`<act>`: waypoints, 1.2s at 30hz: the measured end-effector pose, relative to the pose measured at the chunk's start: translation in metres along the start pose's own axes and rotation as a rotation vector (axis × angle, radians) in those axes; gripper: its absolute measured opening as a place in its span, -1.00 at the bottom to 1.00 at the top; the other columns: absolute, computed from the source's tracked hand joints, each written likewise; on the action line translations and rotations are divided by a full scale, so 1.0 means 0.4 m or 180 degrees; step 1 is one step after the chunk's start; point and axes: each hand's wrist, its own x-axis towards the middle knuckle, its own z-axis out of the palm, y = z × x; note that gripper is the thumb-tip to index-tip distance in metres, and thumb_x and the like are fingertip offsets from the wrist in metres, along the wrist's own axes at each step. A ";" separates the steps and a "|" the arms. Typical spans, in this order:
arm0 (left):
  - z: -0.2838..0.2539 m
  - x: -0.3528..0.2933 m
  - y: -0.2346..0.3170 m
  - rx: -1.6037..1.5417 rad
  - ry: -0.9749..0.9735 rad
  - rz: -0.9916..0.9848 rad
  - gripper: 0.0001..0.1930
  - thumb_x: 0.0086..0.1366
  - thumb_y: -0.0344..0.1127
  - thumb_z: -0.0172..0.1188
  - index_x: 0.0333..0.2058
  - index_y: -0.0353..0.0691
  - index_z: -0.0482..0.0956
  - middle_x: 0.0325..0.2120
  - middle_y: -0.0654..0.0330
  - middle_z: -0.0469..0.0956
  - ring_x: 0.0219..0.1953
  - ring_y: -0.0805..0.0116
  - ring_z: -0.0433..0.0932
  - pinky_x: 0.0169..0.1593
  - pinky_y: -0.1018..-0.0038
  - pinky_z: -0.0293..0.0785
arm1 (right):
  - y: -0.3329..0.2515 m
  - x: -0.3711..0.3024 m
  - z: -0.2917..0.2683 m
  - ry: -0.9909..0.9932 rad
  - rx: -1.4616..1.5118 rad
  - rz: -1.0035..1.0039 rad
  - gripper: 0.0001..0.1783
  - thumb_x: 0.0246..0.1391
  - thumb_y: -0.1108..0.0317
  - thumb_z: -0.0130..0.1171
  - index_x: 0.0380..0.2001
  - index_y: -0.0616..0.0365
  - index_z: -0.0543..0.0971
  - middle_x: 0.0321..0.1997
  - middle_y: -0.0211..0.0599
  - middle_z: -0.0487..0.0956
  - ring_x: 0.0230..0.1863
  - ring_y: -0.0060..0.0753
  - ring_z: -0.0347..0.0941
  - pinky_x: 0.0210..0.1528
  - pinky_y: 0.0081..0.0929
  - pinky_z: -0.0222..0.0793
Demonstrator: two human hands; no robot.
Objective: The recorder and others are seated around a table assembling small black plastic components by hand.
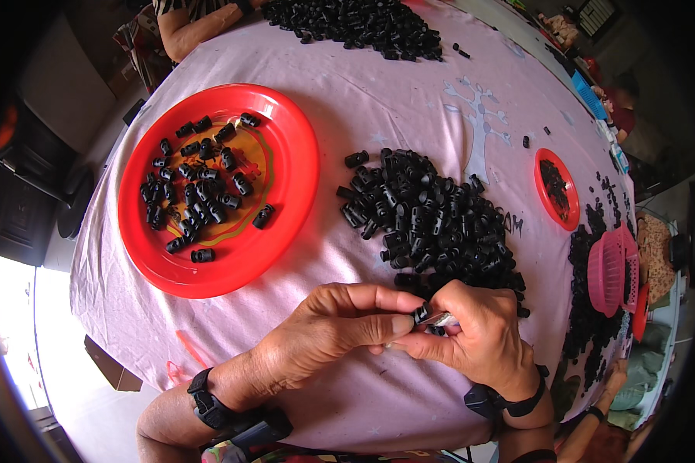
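Above the near edge of the table, my left hand (340,324) pinches a small black cord lock (422,312) between thumb and fingers. My right hand (475,328) meets it there, closed around a thin, pale, shiny piece (443,320) whose kind I cannot make out; its tip is against or very near the cord lock. Another black bit shows just under the right fingers. Right behind my hands spreads a heap of black cord locks (432,216). To the left, a red plate (289,193) with a patterned centre holds several more cord locks.
A pink-white cloth (347,100) covers the table. At the far side lies another black heap (355,27), near a person's arm (197,31). On the right are a small red dish (544,204), a pink basket (606,270), scattered black parts (583,332) and other people's arms.
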 end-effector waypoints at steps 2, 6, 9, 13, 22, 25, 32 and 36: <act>-0.001 -0.002 0.005 -0.0034 -0.0006 0.0001 -0.72 0.21 -0.47 0.18 -0.08 -0.32 0.53 -0.22 0.20 0.60 -0.26 0.53 0.54 -0.17 0.64 0.44 | 0.001 0.000 0.002 0.0015 -0.0012 0.0002 -0.50 -0.27 0.00 0.45 -0.68 0.07 0.37 -0.74 -0.42 0.41 -0.75 -0.41 0.42 -0.72 -0.49 0.30; -0.002 -0.002 0.007 -0.0020 0.0005 0.0006 -0.73 0.22 -0.47 0.17 -0.08 -0.32 0.54 -0.23 0.20 0.60 -0.26 0.53 0.54 -0.18 0.64 0.43 | -0.009 0.001 -0.008 -0.0108 -0.0036 0.0082 -0.52 -0.28 0.04 0.47 -0.62 0.13 0.41 -0.71 -0.37 0.46 -0.70 -0.39 0.46 -0.66 -0.49 0.34; 0.002 0.004 0.003 -0.0020 -0.0028 -0.0003 -0.73 0.23 -0.47 0.16 -0.08 -0.32 0.53 -0.23 0.21 0.60 -0.26 0.54 0.54 -0.17 0.64 0.44 | -0.006 -0.004 -0.015 -0.0230 0.0004 0.0158 -0.54 -0.28 0.10 0.49 -0.55 0.18 0.45 -0.67 -0.32 0.52 -0.65 -0.36 0.51 -0.60 -0.49 0.39; 0.002 0.002 0.008 -0.0032 -0.0039 -0.0120 -0.73 0.24 -0.47 0.14 -0.07 -0.32 0.52 -0.21 0.20 0.59 -0.21 0.52 0.54 -0.13 0.62 0.44 | 0.002 0.003 0.004 0.0065 0.0031 -0.0064 -0.52 -0.27 0.04 0.46 -0.68 0.08 0.37 -0.74 -0.41 0.42 -0.74 -0.42 0.43 -0.72 -0.50 0.32; 0.010 0.001 0.003 -0.0137 -0.0017 -0.0052 -0.74 0.27 -0.47 0.11 -0.06 -0.33 0.51 -0.13 0.13 0.57 -0.10 0.45 0.53 -0.01 0.58 0.43 | 0.000 0.002 0.002 0.0010 -0.0009 -0.0020 -0.53 -0.26 0.05 0.46 -0.68 0.09 0.38 -0.74 -0.41 0.42 -0.74 -0.42 0.42 -0.72 -0.50 0.32; 0.013 0.002 0.005 -0.0103 -0.0086 0.0048 -0.73 0.26 -0.47 0.11 -0.05 -0.34 0.51 -0.13 0.11 0.56 -0.08 0.42 0.52 0.02 0.56 0.42 | 0.002 0.001 0.002 0.0058 0.0015 -0.0002 -0.52 -0.26 0.04 0.46 -0.67 0.09 0.38 -0.74 -0.41 0.42 -0.74 -0.42 0.42 -0.72 -0.50 0.32; 0.010 0.004 -0.001 -0.0073 -0.0026 -0.0030 -0.73 0.27 -0.48 0.09 -0.05 -0.35 0.49 -0.12 0.11 0.55 -0.06 0.41 0.51 0.04 0.55 0.41 | -0.003 0.001 -0.001 0.0030 -0.0015 0.0023 -0.52 -0.26 0.02 0.45 -0.67 0.09 0.38 -0.74 -0.41 0.41 -0.75 -0.42 0.41 -0.72 -0.49 0.31; 0.011 0.003 -0.002 -0.0120 -0.0013 -0.0027 -0.74 0.28 -0.48 0.09 -0.05 -0.35 0.49 -0.13 0.12 0.56 -0.09 0.43 0.52 0.02 0.56 0.41 | 0.001 -0.001 0.000 -0.0102 -0.0061 0.0106 -0.52 -0.27 0.02 0.46 -0.62 0.14 0.42 -0.72 -0.36 0.44 -0.71 -0.38 0.44 -0.66 -0.48 0.34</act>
